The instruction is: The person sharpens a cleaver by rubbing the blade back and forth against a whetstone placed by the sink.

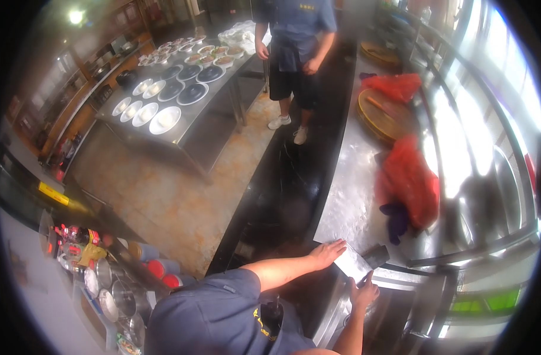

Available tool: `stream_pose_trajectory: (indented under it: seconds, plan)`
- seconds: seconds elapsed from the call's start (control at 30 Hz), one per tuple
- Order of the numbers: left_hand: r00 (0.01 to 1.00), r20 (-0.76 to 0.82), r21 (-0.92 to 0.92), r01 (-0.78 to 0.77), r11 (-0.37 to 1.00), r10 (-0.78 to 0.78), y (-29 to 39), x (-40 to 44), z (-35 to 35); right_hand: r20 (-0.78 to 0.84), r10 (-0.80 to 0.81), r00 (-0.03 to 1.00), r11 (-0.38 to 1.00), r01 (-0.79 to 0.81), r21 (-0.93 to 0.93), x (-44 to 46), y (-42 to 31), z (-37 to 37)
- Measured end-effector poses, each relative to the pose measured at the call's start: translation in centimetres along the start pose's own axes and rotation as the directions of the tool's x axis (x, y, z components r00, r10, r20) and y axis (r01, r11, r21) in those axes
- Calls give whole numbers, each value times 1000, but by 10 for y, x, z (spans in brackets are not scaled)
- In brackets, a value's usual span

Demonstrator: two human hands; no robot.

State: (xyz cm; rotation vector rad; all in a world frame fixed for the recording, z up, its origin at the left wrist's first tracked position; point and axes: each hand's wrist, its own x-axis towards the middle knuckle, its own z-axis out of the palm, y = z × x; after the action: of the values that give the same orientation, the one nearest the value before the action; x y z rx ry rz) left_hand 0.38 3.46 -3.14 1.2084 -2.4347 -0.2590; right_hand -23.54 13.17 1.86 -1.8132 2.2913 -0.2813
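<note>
My left hand [328, 254] reaches in from the lower left, its fingers stretched out and lying at the upper left edge of a pale, flat rectangular object [352, 264]. On the lower right edge of that object my right hand [364, 291] is closed, with thumb and index finger at its rim. The object lies tilted at the near end of the metal counter [347, 204]. Just beyond it is a dark block-like thing [376, 257], too blurred to name.
Red bags [407, 183] and round wooden boards [381, 113] lie along the counter. A person [297, 44] stands in the aisle ahead. Plates and bowls cover a steel table [196, 127] at upper left. Bottles [81, 235] and pots [122, 299] are at lower left.
</note>
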Motion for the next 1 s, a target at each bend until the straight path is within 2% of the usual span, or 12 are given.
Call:
stream_pose_trajectory:
  seconds: [0.07, 0.23, 0.47, 0.53, 0.67, 0.77, 0.87, 0.93, 0.97, 1.0]
  plan:
    - [1000, 4, 20, -20, 1000, 20, 0, 0, 0, -32, 6, 999, 997, -8, -83, -6, 0, 4]
    - [991, 133, 73, -22, 997, 12, 0, 7, -9, -46, 6, 999, 996, -10, -83, -2, -1, 11]
    - [993, 118, 80, -26, 996, 17, -2, 6, 3, -20, 13, 1000, 994, -15, -110, 3, 8, 13]
    - [985, 175, 72, -21, 997, 8, -1, 7, -4, 49, 87, 995, 996, -86, -32, 3, -2, 0]
    - [986, 159, 125, -68, 990, 48, -7, 9, 1, 122, 112, 986, 994, -109, -33, 13, -2, -3]
    - [978, 200, 130, -85, 988, 58, -4, 10, -2, 94, 116, 989, 991, -108, -82, 16, 3, -3]
    - [983, 175, 136, -77, 988, 52, 2, 0, -9, 5, 47, 999, 996, -46, -77, 8, 10, 0]
    - [976, 219, 104, -41, 994, 18, 5, -14, -21, -71, -62, 996, 995, 56, -89, -7, 2, -1]
    - [969, 242, 125, -79, 989, 47, 6, -23, -27, -9, -11, 1000, 988, 10, -156, -18, -5, -7]
    - [962, 261, 116, -119, 986, 86, 5, -34, -31, -18, 31, 999, 989, -33, -147, -25, -6, -7]
